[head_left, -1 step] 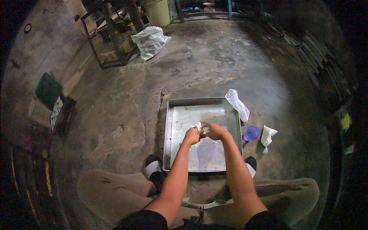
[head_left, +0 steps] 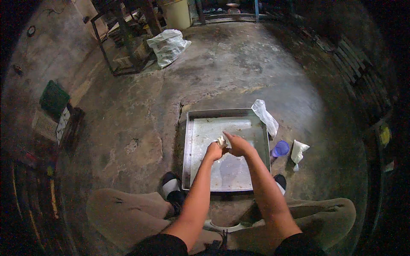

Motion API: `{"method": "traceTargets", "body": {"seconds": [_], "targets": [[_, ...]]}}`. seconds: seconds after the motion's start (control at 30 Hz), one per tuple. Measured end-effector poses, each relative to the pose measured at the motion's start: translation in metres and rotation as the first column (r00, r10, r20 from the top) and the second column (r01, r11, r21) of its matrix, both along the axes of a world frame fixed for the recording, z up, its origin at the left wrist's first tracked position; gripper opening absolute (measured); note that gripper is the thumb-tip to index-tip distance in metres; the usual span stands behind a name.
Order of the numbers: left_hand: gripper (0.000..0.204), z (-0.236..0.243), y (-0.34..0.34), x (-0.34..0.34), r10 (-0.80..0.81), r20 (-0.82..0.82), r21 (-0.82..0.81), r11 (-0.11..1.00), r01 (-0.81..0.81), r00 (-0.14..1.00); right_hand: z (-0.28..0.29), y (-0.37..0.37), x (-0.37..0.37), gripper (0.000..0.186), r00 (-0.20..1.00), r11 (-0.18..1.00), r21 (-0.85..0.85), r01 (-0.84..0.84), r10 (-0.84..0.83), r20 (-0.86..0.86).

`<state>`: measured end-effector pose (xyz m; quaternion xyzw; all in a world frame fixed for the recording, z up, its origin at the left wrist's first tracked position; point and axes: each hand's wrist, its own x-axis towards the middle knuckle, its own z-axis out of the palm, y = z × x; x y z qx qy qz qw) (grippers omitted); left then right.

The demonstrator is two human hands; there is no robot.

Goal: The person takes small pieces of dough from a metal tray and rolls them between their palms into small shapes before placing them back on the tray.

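Nothing has shifted since the earlier frame: both hands stay together over the metal tray [head_left: 192,145] on the concrete floor. Left hand [head_left: 213,151] and right hand [head_left: 239,146] both pinch a small pale lump [head_left: 221,141] between them, above the tray's middle.

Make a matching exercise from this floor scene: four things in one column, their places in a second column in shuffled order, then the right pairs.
Things:
1. metal tray
2. purple cup
3. white sack
4. green crate

Places:
A. far off on the concrete, beside a metal frame
B. on the floor just right of the tray
C. on the floor in front of the person's feet, under both hands
D. far to the person's left, near the wall

Pairs: 1-C, 2-B, 3-A, 4-D
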<state>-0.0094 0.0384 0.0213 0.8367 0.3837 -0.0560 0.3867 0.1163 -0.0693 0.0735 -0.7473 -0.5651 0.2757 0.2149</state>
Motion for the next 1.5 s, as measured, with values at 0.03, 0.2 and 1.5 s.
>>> {"method": "traceTargets", "body": {"seconds": [0.03, 0.2, 1.5], "targets": [[0.032, 0.002, -0.001, -0.002, 0.055, -0.01, -0.015, 0.998, -0.055, 0.998, 0.0, 0.003, -0.012, 0.067, 0.981, 0.995, 0.096, -0.002, -0.017, 0.195], [0.028, 0.034, -0.034, -0.009, -0.046, -0.174, 0.179, 0.981, 0.078, 0.984, -0.006, -0.032, -0.005, 0.064, 0.656, 0.837, 0.225, -0.499, 0.195, 0.73], [0.068, -0.027, -0.024, -0.024, 0.747, 0.283, -0.917, 0.394, -0.058, 0.602, -0.056, -0.022, -0.026, 0.064, 0.599, 0.942, 0.026, 0.335, -0.192, -0.778]]}}
